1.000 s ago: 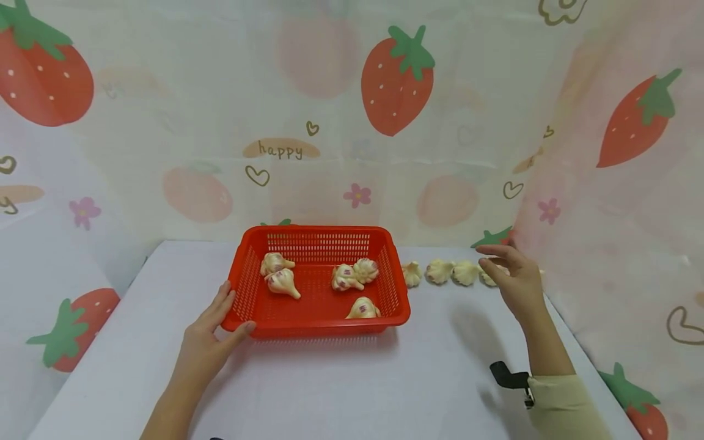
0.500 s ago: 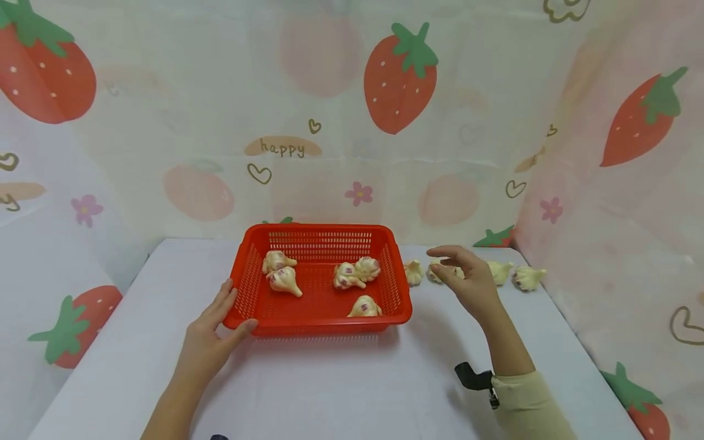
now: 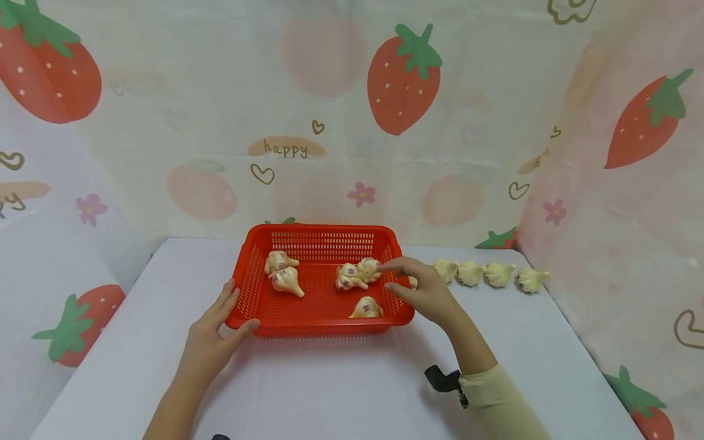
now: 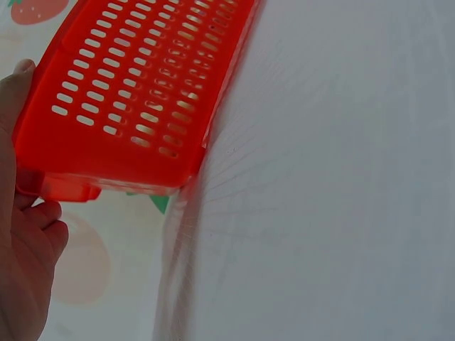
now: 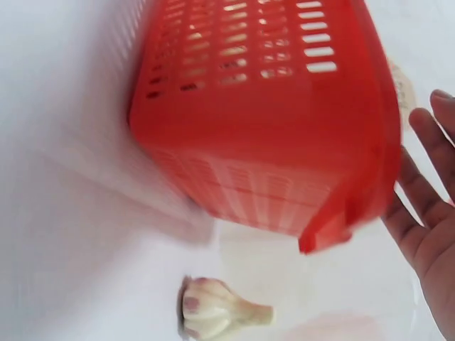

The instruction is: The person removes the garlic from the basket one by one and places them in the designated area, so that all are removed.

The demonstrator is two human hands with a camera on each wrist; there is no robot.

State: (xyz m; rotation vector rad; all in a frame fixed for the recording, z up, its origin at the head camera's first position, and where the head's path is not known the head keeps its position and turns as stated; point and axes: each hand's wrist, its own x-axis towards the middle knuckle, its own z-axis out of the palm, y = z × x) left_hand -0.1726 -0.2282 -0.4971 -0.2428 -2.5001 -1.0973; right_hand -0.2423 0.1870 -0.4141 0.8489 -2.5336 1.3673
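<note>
A red plastic basket (image 3: 324, 327) sits on the table with several garlic bulbs (image 3: 286, 281) inside: two at left, two touching at right and one near the front. My left hand (image 3: 211, 336) grips its front left corner, thumb on the front rim and fingers along the left side; in the left wrist view, the fingertips show below the rim. Over the basket's right rim hovers my right hand (image 3: 426, 293), thumb and fingers apart and loosely bent, with nothing between them. Its fingertips are near the right pair of bulbs.
More garlic bulbs stand in a row along the back right of the white table (image 3: 341, 385), such as this bulb (image 3: 499, 275). One bulb by the basket is mostly behind my right hand. Strawberry-printed cloth walls (image 3: 330, 110) border the table's back and sides.
My right hand has moved left from above the far end of the garlic row to the basket's right rim, uncovering bulbs in the row. The left hand and the basket have stayed put.
</note>
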